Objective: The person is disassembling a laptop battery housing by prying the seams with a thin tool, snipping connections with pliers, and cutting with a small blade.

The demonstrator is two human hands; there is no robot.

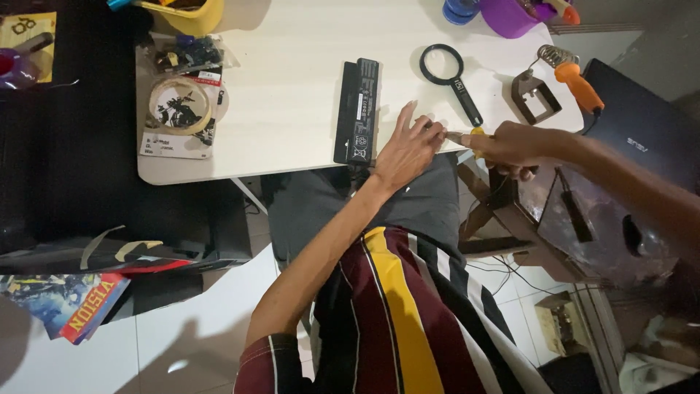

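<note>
My left hand (408,146) rests at the near edge of the white table (292,87), fingers spread, its fingertips meeting the metal tip of a yellow-handled screwdriver (467,136). My right hand (510,146) grips that screwdriver's handle, just off the table's right corner. A long black laptop battery (357,109) lies upright on the table immediately left of my left hand. A black magnifying glass (450,79) lies just beyond my fingers.
An orange-handled soldering iron (576,76) and a metal stand (534,95) sit at the table's right end. A tape roll (179,106) and bagged small parts (186,55) lie at the left. A purple cup (510,14), an open laptop (627,153) on the right, a box (73,306) on the floor.
</note>
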